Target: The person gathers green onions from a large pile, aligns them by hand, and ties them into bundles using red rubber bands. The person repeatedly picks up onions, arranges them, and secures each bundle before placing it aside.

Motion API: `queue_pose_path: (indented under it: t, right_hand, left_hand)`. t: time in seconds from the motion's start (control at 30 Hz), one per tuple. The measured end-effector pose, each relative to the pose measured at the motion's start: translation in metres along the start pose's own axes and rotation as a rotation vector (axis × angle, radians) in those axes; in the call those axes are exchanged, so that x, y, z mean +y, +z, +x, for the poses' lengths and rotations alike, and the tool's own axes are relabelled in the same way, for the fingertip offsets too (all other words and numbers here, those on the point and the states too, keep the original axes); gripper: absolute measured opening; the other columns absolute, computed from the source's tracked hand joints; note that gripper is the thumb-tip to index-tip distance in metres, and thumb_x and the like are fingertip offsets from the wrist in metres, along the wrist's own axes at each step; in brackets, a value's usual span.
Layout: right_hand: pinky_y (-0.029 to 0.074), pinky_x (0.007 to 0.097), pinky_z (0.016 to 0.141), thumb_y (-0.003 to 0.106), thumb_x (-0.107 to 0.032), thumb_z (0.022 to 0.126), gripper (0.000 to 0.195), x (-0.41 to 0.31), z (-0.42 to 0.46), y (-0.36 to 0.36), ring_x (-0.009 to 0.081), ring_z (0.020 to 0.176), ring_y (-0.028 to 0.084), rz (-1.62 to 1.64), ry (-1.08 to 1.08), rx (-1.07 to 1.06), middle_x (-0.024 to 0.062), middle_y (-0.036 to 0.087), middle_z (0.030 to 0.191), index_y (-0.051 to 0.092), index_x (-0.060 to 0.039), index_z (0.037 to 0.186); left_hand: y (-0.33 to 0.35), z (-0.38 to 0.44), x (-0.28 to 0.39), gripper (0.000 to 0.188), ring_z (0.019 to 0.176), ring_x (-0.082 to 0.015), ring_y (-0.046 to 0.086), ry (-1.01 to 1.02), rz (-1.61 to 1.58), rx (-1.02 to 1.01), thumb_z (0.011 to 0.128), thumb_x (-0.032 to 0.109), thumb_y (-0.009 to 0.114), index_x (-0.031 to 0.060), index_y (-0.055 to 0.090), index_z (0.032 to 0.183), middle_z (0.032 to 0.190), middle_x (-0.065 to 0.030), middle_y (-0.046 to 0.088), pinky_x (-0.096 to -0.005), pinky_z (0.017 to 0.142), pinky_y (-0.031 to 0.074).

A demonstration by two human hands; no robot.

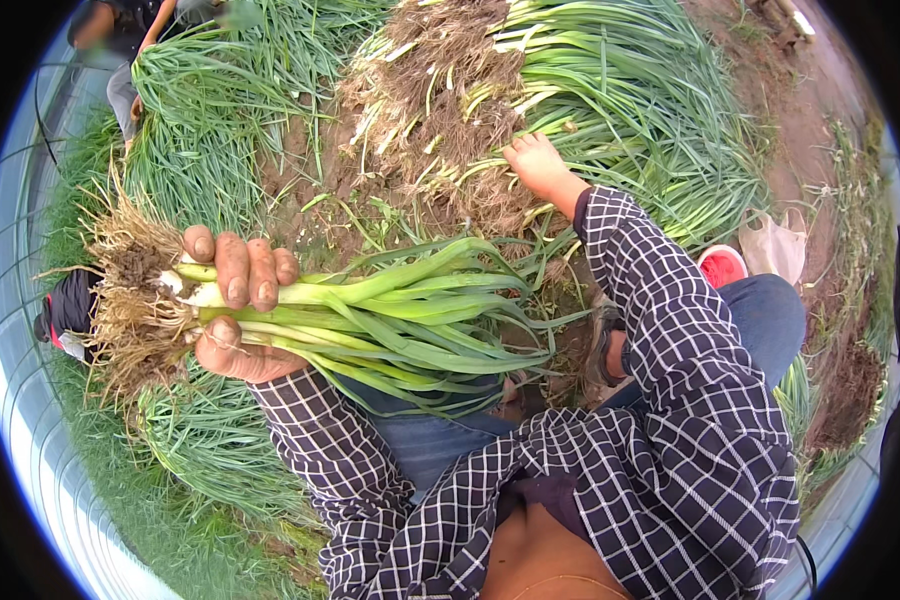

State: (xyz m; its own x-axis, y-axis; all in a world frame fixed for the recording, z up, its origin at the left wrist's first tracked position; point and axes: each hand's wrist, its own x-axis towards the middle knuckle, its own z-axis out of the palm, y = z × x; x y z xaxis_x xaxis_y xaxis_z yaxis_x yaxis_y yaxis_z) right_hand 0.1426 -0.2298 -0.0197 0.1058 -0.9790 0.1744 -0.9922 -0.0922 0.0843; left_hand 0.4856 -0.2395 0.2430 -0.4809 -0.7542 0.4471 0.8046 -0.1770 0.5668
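Observation:
My left hand [244, 304] is closed around a bunch of green onions [390, 304], near the white stem ends. The bunch lies sideways across the view, its soil-caked roots [139, 292] to the left and its green leaves to the right, above my jeans. My right hand [538, 161] reaches forward to the near edge of a large pile of green onions [615, 97], at the place where roots and pale stems meet the leaves. Its fingertips touch or lie just over the stems; whether they grip any is hidden.
Another person [124, 45] is at the upper left beside more green onions [202, 127]. A dark bundle [71, 315] lies at the far left. A pinkish plastic bag [776, 244] and a red shoe [722, 266] are to the right. Curved greenhouse sheeting [22, 442] borders the left.

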Motion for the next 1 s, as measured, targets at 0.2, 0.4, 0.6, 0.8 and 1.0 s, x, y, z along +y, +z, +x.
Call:
queue_pose_path:
  t: [0.2,0.4,0.6,0.8,1.0]
  right_hand:
    - [0.040,0.0374,0.083,0.055,-0.012,0.074,0.015,-0.004,-0.003,-0.023,0.0241,0.092,0.055,0.000,-0.081,0.195,0.0088,0.060,0.089,0.059,-0.0053,0.087]
    - [0.044,0.0363,0.080,0.052,-0.011,0.078,0.017,-0.036,0.031,0.011,0.0248,0.094,0.056,0.063,-0.137,-0.014,0.0098,0.060,0.095,0.058,-0.0058,0.094]
    - [0.046,0.0388,0.078,0.058,-0.013,0.073,0.013,-0.039,0.023,0.001,0.0287,0.088,0.058,0.101,0.024,-0.119,0.0124,0.061,0.087,0.061,-0.0066,0.084]
    - [0.049,0.0372,0.071,0.061,-0.023,0.080,0.022,-0.026,0.045,-0.087,0.0299,0.080,0.061,0.661,0.095,0.230,0.0113,0.063,0.082,0.063,-0.0103,0.098]
    - [0.049,0.0355,0.074,0.062,-0.015,0.080,0.029,-0.106,0.059,-0.226,0.0272,0.086,0.059,0.680,-0.303,0.463,0.0095,0.059,0.090,0.061,-0.0098,0.109]
  left_hand:
    - [-0.001,-0.007,0.005,0.052,0.069,-0.0171,0.053,-0.012,0.043,0.016,0.065,0.005,0.068,0.0083,0.040,0.108,0.076,-0.0005,0.051,-0.0365,0.077,0.045]
    - [0.001,0.003,-0.009,0.052,0.070,-0.0178,0.053,-0.030,0.095,0.039,0.064,0.008,0.068,0.0089,0.041,0.108,0.076,-0.0009,0.050,-0.0382,0.077,0.046]
    - [-0.002,-0.005,-0.001,0.050,0.073,-0.0183,0.052,-0.011,0.134,0.102,0.065,0.009,0.065,0.0102,0.042,0.109,0.079,-0.0022,0.049,-0.0379,0.078,0.045]
    - [-0.003,-0.008,-0.007,0.050,0.076,-0.0208,0.053,-0.029,0.142,0.143,0.065,0.009,0.064,0.0082,0.044,0.111,0.080,-0.0050,0.051,-0.0388,0.080,0.045]
    - [-0.004,-0.009,-0.025,0.048,0.079,-0.0209,0.052,-0.141,0.183,0.149,0.065,0.009,0.063,0.0078,0.048,0.111,0.084,-0.0059,0.052,-0.0381,0.082,0.043]
